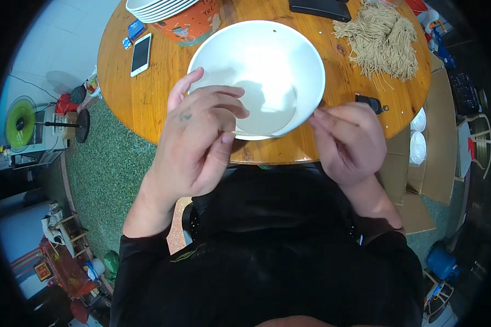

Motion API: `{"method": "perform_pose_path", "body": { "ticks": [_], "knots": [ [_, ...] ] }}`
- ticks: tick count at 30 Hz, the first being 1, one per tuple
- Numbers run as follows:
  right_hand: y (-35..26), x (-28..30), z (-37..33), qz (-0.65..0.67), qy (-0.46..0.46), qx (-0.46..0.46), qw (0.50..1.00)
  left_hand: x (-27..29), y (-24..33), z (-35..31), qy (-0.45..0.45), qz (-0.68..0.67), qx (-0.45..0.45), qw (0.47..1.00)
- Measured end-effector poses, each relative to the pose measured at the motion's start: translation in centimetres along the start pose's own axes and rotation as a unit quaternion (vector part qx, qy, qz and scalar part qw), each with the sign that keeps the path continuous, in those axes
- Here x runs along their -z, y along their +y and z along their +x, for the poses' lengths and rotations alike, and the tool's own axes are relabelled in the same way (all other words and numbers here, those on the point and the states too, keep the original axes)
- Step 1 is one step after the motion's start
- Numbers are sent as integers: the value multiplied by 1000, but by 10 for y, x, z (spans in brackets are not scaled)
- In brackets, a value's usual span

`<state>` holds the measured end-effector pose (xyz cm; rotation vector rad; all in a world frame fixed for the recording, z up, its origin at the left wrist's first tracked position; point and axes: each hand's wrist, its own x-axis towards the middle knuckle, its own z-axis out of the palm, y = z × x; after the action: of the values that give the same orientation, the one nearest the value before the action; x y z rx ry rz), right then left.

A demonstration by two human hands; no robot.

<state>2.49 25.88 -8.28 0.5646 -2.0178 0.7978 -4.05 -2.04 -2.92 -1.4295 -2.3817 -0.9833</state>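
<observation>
A white-lined bucket (pixel 202 57) stands on the round table, its open mouth facing me and a small hole near the far rim. My left hand (pixel 199 136) reaches over its near left rim. Thumb and forefinger there pinch a thin tan cord (pixel 251 134), which runs to the right along the near rim. The other left fingers are curled loosely above the bucket's inside. At the right rim my right hand (pixel 352 139) is closed, thumb and forefinger pressed together against the bucket's edge. What lies between those fingertips is too small to make out.
A stack of orange buckets (pixel 185 24) with white rims stands at the far left, near a white phone (pixel 141 54) and a small blue packet (pixel 136 28). Far right lies a bundle of tan cords (pixel 384 41). A black key fob (pixel 369 102) rests near the table's right edge, above cardboard (pixel 439 136).
</observation>
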Motion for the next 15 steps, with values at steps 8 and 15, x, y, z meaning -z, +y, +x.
{"method": "perform_pose_path", "body": {
  "ticks": [8,15],
  "knots": [
    [1,-7,-8,69,-215,-342,912,16,-27,-1,49,-36,12,998],
    [17,4,-24,-10,-285,-216,934,26,-56,-3,46,58,14,997]
  ]
}}
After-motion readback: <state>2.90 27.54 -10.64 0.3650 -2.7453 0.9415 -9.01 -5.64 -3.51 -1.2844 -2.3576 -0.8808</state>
